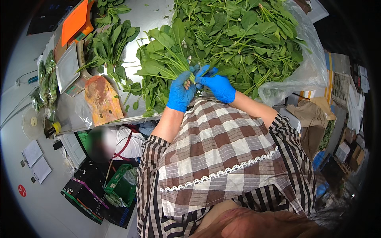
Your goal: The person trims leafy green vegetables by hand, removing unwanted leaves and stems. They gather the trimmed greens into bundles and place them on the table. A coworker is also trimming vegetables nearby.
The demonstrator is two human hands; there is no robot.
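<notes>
My left hand [182, 90], in a blue glove, is closed around the stem ends of a bunch of leafy greens [166, 59] whose leaves fan out to the upper left. My right hand [218, 86], gloved in blue too, has its fingertips at the same stem ends, touching or very close to my left fingers; whether it pinches a stem I cannot tell. Behind both hands spreads a large heap of loose greens [238, 38] on clear plastic sheeting [315, 65]. More greens [154, 95] lie just left of my left hand.
On the metal table [71, 116] at left are a weighing scale [70, 67], an orange plastic container [76, 23], sorted greens [111, 47] and a stained printed bag [102, 101]. Bagged greens [47, 80] stand beyond. Another person [128, 142] is beyond the table's edge, near a green crate [122, 184]. Cardboard boxes [339, 80] stand right.
</notes>
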